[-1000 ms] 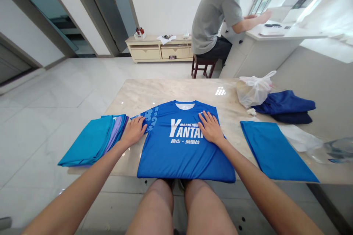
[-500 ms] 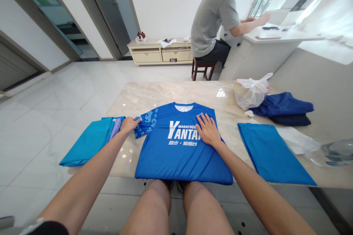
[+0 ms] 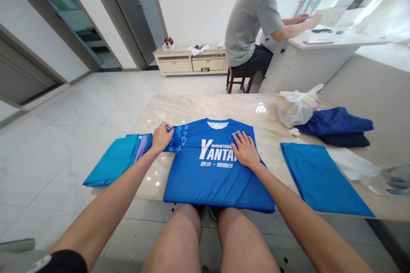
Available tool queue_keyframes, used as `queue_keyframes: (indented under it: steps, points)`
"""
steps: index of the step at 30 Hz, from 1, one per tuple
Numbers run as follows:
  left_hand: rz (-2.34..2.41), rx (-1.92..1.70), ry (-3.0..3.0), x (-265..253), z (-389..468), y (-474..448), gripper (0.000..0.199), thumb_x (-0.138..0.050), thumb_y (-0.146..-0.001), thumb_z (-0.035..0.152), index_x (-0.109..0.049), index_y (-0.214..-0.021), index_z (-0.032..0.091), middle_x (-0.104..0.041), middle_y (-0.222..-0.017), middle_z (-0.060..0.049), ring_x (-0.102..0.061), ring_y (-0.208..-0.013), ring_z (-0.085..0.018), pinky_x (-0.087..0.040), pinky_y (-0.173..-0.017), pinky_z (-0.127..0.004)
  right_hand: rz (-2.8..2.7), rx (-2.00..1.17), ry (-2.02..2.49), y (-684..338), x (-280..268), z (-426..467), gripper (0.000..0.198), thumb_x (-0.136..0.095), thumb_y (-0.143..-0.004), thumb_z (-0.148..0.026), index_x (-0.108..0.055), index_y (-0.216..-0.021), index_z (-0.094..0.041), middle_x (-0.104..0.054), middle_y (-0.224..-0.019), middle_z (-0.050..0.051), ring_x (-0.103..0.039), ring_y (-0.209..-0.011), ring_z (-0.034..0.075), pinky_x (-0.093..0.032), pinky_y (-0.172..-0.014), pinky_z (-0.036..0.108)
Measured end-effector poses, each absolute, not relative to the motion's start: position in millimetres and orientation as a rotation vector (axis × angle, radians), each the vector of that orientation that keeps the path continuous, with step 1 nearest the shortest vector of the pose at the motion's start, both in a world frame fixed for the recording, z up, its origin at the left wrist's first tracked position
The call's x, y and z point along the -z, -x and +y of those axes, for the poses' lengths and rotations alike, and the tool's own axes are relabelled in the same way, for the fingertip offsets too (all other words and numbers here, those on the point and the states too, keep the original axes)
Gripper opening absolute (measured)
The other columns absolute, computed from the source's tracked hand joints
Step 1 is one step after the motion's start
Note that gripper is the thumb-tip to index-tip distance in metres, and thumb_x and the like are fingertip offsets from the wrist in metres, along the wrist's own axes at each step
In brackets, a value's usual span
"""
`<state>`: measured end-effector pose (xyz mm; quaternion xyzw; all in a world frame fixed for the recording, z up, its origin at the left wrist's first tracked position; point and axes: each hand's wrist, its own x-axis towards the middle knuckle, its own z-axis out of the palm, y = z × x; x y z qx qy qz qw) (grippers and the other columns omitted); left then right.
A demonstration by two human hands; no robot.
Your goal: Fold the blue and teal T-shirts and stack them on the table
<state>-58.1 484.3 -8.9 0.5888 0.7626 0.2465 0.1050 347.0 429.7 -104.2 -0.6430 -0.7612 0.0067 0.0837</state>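
A blue T-shirt (image 3: 211, 183) with white lettering lies front up on the marble-patterned table (image 3: 205, 104), its collar away from me and its lower part over the near edge. My left hand (image 3: 162, 136) pinches the patterned sleeve at the shirt's left side. Flat on the chest, partly covering the lettering, rests my right hand (image 3: 246, 149) with its fingers apart. No sleeve shows on the right side. Left of the shirt is a stack of folded teal and purple cloth (image 3: 112, 160). A folded teal cloth (image 3: 320, 179) lies to the right.
A tied white plastic bag (image 3: 297, 108), dark blue folded cloth (image 3: 339, 126), white paper (image 3: 352, 164) and a clear plastic bottle (image 3: 392, 179) are at the table's right. Beyond, a person in a grey shirt (image 3: 251, 21) sits on a stool (image 3: 241, 79) at a white counter (image 3: 339, 42).
My left hand has drawn the sleeve up and inward, so it now bunches nearer the shirt's body. My right hand stays flat on the chest. The whole view has shifted slightly.
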Motion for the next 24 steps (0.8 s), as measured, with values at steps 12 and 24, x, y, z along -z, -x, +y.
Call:
queue_keyframes:
  steps: [12,24]
  points:
    - [1.627,-0.548,-2.255,37.5,444.1,-18.3,0.042,-0.048,-0.111,0.040,-0.064,-0.144,0.020,-0.076,-0.138,-0.015,-0.074,-0.123,-0.028,-0.057,-0.112,-0.044,-2.264,-0.026,1.899,-348.8,107.3,430.7,0.066,-0.029,-0.117,-0.048,-0.044,-0.176,-0.020,-0.034,-0.184,0.010,-0.029,-0.171,0.032,-0.024,-0.139,0.054]
    - [1.412,-0.347,-2.550,75.5,475.6,-15.1,0.052,-0.045,-0.112,0.035,-0.059,-0.159,0.019,-0.060,-0.165,-0.015,-0.052,-0.155,-0.030,-0.035,-0.134,-0.051,-2.272,-0.047,1.903,-348.3,101.7,429.3,0.067,-0.028,-0.117,-0.048,-0.042,-0.176,-0.020,-0.032,-0.185,0.010,-0.027,-0.172,0.032,-0.022,-0.139,0.054]
